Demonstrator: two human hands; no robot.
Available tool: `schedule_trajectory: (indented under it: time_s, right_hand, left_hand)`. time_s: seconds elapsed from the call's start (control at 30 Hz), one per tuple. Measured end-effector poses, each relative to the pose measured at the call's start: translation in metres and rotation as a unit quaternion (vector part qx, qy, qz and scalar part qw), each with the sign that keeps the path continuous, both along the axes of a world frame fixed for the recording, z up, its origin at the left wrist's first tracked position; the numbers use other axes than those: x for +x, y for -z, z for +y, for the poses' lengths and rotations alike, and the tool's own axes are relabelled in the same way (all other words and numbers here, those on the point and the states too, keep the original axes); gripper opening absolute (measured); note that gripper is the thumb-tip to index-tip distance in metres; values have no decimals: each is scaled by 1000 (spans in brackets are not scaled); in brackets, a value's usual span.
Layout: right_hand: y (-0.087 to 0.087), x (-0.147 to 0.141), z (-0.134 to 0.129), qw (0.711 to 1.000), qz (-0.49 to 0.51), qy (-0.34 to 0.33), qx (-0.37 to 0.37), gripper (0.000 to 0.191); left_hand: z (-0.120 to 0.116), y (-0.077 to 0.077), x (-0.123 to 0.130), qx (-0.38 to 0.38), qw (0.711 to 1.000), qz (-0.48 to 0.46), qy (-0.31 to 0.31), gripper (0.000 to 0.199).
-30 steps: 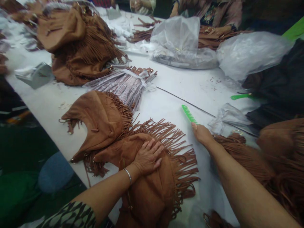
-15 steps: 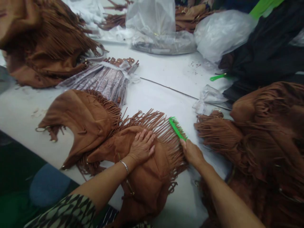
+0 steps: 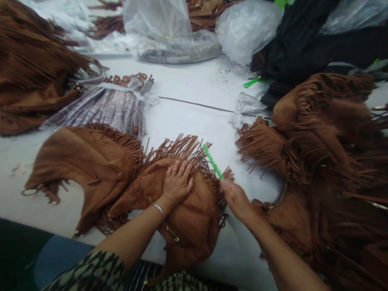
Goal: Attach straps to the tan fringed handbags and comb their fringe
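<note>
A brown suede-like bag (image 3: 194, 218) with long fringe lies in front of me on the white table. My left hand (image 3: 178, 182) rests flat on its upper part, fingers stretched out. My right hand (image 3: 235, 196) is closed around the end of a green comb (image 3: 213, 161), whose teeth are at the bag's fringe (image 3: 184, 146) on the right side. Some strands stick out just past the comb, near my right fingers. A second brown fringed bag (image 3: 87, 161) lies to the left, its fringe touching the first bag.
Bundled straps in plastic (image 3: 112, 101) lie behind the left bag. More fringed bags are piled at the left (image 3: 33, 76) and right (image 3: 318, 161). Clear plastic bags (image 3: 248, 30) stand at the back, near black material (image 3: 297, 56) and another green handle (image 3: 251, 82).
The comb has turned more edge-on, and the fringe on the right, earlier spread out straight, is now bunched and tangled. My left hand stays on the bag. The whole view has shifted.
</note>
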State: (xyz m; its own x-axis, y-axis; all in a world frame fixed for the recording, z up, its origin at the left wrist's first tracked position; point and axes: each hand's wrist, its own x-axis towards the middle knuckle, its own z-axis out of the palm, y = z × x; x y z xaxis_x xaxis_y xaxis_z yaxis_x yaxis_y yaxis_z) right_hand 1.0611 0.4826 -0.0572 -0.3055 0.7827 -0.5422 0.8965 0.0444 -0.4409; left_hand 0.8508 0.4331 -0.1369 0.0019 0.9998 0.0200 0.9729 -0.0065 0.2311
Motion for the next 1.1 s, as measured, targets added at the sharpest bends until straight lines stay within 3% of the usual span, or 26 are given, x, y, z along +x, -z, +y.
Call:
schedule_trajectory:
  time_s: [0.07, 0.13, 0.27, 0.37, 0.47, 0.6, 0.7, 0.77, 0.87, 0.97, 1.1]
  right_hand:
    - [5, 9, -42, 999, -26, 15, -29, 47]
    - [13, 21, -52, 996, -72, 45, -37, 42]
    - [32, 41, -2, 985, -141, 100, -7, 47]
    - [42, 42, 36, 988, -118, 97, 9, 45]
    - [47, 39, 57, 991, -90, 98, 24, 41]
    - [34, 42, 102, 991, -56, 107, 51, 40]
    - [7, 40, 137, 991, -24, 110, 78, 37]
    - [-10, 34, 140, 992, 7, 88, 87, 36]
    - [-22, 30, 103, 994, 54, 44, 83, 41]
    - [-18, 41, 31, 995, 85, 10, 52, 52]
    - [0, 62, -67, 995, 86, -45, -37, 44]
  left_hand:
    - [-1, 0, 0, -2, 1000, 1, 4, 51]
    - [-2, -1, 0, -2, 1000, 5, 8, 51]
    - [-3, -1, 2, -4, 1000, 16, 5, 51]
    - [-2, -2, 4, -6, 999, 32, 0, 51]
    - [-2, -3, 7, -15, 999, 47, -12, 52]
    - [-9, -5, 15, -26, 995, 73, -59, 52]
    - [-19, -6, 19, -28, 992, 99, -67, 52]
    - [-23, -7, 19, -26, 991, 113, -66, 52]
    - [-25, -10, 16, -31, 989, 125, -72, 50]
    - [-26, -16, 12, -54, 986, 129, -93, 48]
    - [-29, -20, 9, -79, 979, 133, -134, 48]
